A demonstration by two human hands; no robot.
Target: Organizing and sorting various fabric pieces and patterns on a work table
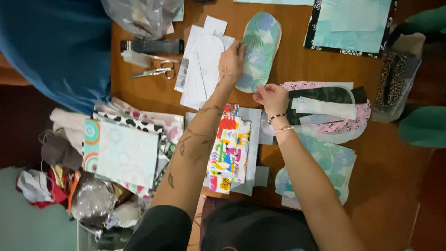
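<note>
Black short sleeve, vine tattoo along the left forearm (pixel 193 144), two bracelets (pixel 280 122) on the right wrist

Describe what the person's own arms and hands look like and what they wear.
Both arms are bare below short dark sleeves. The left arm bears a vine-like leaf tattoo that runs on toward the left hand. The wrist behind the right hand wears two thin bracelets. No gloves show.
</note>
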